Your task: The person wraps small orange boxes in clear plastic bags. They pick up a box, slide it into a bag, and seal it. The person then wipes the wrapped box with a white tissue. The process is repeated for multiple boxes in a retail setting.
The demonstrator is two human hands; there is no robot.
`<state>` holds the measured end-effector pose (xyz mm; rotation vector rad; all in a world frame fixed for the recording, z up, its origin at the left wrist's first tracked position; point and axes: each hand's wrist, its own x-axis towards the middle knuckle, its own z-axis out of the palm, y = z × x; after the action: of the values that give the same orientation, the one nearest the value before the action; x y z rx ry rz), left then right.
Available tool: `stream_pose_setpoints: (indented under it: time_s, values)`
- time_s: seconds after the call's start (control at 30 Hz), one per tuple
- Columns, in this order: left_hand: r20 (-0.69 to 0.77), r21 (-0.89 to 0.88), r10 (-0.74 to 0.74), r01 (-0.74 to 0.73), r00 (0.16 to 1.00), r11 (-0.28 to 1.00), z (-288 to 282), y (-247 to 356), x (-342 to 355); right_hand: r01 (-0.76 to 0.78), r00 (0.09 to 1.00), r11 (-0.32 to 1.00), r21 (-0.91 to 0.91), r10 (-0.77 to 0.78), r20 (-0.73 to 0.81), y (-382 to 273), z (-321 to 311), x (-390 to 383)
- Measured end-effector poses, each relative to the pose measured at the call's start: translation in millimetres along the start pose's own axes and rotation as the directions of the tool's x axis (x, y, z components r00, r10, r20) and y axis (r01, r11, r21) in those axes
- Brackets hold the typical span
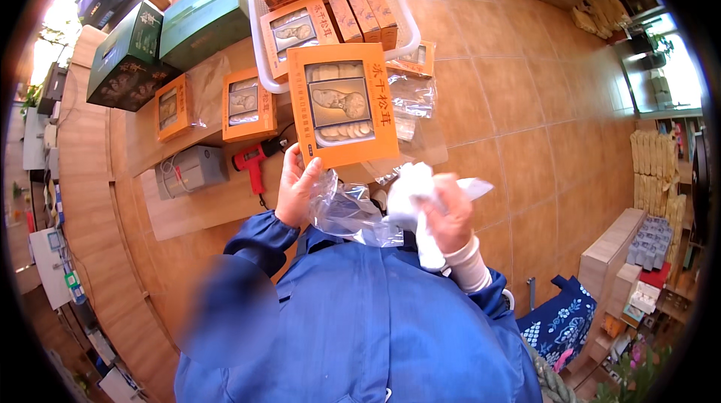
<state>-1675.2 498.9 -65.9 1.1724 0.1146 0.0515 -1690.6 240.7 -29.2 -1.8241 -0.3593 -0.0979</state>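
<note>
My left hand (297,189) grips the lower left corner of an orange cardboard box (342,106), thumb on its front. Through the box's window I see pale dried mushroom slices and a picture of a mushroom. My right hand (451,211) is closed around a crumpled white cloth (411,191), just below and right of the box, apart from it. Clear plastic film (349,215) lies bunched over my lap between both hands. A red heat gun (254,164) rests left of my left hand.
Beyond the held box, a white plastic bin (263,61) is full of similar orange boxes. Two more orange boxes (248,106) (174,108) lie to the left, near green boxes (204,24) and a grey box (194,172). A blue floral cloth (559,320) hangs at lower right, beside wooden shelving (612,253).
</note>
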Motion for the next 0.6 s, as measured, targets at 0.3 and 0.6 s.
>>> stream_pose_setpoints:
  time_s: [0.3, 0.6]
  values:
    - [-0.057, 0.053, 0.053, -0.050, 0.997, 0.997, 44.1, -34.9, -14.4, 0.308, 0.950, 0.914, -0.264, -0.312, 0.028, 3.4, 67.5, 33.4]
    - [-0.069, -0.001, 0.021, -0.021, 0.997, 1.000, 40.1, -31.7, -13.1, 0.346, 0.934, 0.880, -0.325, -0.356, 0.032, -1.5, 70.9, 33.0]
